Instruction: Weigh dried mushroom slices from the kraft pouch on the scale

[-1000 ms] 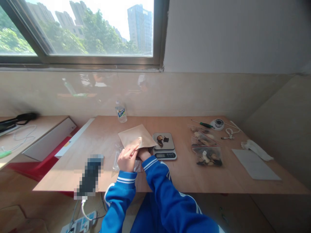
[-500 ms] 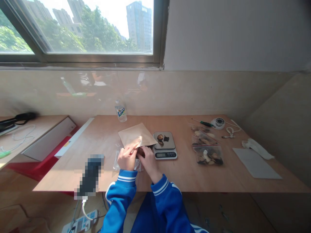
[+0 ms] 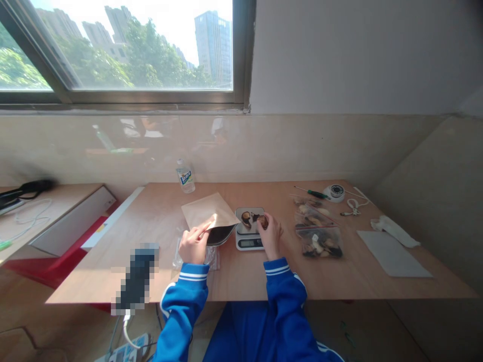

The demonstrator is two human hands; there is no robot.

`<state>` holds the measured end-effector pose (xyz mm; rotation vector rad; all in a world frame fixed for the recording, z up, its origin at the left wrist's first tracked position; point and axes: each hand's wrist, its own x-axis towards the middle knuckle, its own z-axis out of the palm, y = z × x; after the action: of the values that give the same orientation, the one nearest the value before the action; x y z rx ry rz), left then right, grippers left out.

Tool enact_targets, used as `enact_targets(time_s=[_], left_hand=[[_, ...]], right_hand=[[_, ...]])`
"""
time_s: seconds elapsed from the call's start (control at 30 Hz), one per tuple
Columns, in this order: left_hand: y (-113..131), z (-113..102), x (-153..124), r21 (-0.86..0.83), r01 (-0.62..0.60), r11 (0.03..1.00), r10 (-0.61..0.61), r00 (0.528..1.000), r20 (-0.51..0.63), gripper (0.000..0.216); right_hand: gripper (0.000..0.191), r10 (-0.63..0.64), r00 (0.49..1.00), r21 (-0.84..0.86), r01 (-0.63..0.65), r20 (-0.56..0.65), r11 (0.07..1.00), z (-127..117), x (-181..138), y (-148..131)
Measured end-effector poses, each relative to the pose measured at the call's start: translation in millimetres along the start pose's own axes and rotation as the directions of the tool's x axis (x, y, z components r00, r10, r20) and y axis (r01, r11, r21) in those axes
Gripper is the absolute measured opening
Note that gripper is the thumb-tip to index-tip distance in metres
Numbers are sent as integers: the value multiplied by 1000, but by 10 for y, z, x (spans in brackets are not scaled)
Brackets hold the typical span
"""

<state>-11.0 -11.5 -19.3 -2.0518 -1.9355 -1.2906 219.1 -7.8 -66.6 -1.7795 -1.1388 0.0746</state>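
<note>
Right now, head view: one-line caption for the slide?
Left hand holds a paper pouch open while the right hand holds a brown piece over the kitchen scale.

One camera on my head — it looks forward and down across the table [image 3: 241, 274] toward the window [image 3: 113, 50], my hands close below.

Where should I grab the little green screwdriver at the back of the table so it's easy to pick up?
Probably by its green handle, coming straight down from above. The screwdriver lies flat on the table, and the handle is its thickest part. Its thin metal shaft points left and looks harder to pinch. The round white reel sits close on the handle's right, so place your fingers front and back of it.
</note>
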Motion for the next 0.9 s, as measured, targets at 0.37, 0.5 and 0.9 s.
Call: enact_targets(time_s=[0.37, 0.5, 0.9], left_hand=[[15, 13, -2, -30, 68, 997, -66, 997, 39, 20], [-72, -32, -30, -19, 25, 1000, -25, 999, 33, 22], [-150, 8, -20, -46, 60, 997, -58, 997, 50, 22]], right_hand=[[30, -365, 924, 330, 312, 112, 891, -60, -835, -556], [32, -126, 976, 127, 150, -180, 981, -101, -457, -168], [27, -173, 974, 28, 171, 149, 985, -344, 18, 669]])
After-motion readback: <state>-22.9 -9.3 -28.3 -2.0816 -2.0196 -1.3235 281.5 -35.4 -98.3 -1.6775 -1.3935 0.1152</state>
